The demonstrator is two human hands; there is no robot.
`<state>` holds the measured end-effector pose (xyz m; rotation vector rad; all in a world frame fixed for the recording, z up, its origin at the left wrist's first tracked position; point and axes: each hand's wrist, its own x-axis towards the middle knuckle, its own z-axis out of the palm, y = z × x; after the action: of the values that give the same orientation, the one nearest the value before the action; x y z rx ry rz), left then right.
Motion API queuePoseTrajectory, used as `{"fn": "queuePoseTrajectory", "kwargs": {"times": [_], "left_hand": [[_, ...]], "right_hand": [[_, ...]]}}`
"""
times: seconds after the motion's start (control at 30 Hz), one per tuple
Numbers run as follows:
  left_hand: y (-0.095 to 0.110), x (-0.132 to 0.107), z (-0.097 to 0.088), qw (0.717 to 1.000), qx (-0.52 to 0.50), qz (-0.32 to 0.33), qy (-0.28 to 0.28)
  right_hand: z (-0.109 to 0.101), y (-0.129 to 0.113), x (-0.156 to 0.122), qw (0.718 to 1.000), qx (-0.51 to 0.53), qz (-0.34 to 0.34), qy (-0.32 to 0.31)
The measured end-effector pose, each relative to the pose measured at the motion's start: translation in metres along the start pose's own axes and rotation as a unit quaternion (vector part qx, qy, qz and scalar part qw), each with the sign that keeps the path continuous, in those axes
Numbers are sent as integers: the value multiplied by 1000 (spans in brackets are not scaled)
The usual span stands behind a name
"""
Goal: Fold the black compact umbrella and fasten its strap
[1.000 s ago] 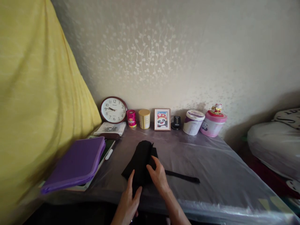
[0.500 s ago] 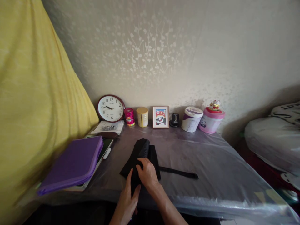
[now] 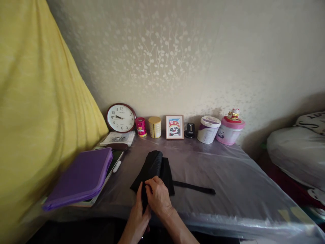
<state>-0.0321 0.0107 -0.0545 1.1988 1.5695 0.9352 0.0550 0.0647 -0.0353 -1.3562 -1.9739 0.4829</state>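
A piece of black fabric [image 3: 152,164], partly rolled or folded into a bundle, lies on the table in front of me. From its right side a long black strap [image 3: 194,187] stretches across the table top. My left hand [image 3: 138,217] is closed around the near left edge of the bundle, thumb and fingers on either side of it. Right beside it, my right hand [image 3: 158,196] presses on the near part of the fabric with bent fingertips. The near end of the bundle is mostly hidden by both hands.
Plastic film covers the table [image 3: 203,166]. To the left lie a purple zip folder [image 3: 78,176] and a white marker-like object [image 3: 117,166]. Along the wall stand a clock [image 3: 121,118], tins, a panda picture frame [image 3: 174,127] and tubs. A yellow curtain [image 3: 38,101] hangs left.
My right hand has slid nearer to me along the black fabric and closer to my left hand, with its fingers more bent. The bundle and strap lie as before.
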Motion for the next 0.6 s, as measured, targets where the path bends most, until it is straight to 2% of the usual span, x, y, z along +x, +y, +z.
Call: {"fn": "queuePoseTrajectory", "kwargs": {"times": [0.27,0.5,0.6], "left_hand": [[3,1,-5,999,-25,14,-24],[5,0,-5,999,-35,-13,-32],[8,-2,-4,999,-17,-44,-25]], "right_hand": [[-1,-2,-12,997,-21,-75,5],[-11,3,-18,983,77,-164,4],[-20,13,-15,977,126,-171,5]]}}
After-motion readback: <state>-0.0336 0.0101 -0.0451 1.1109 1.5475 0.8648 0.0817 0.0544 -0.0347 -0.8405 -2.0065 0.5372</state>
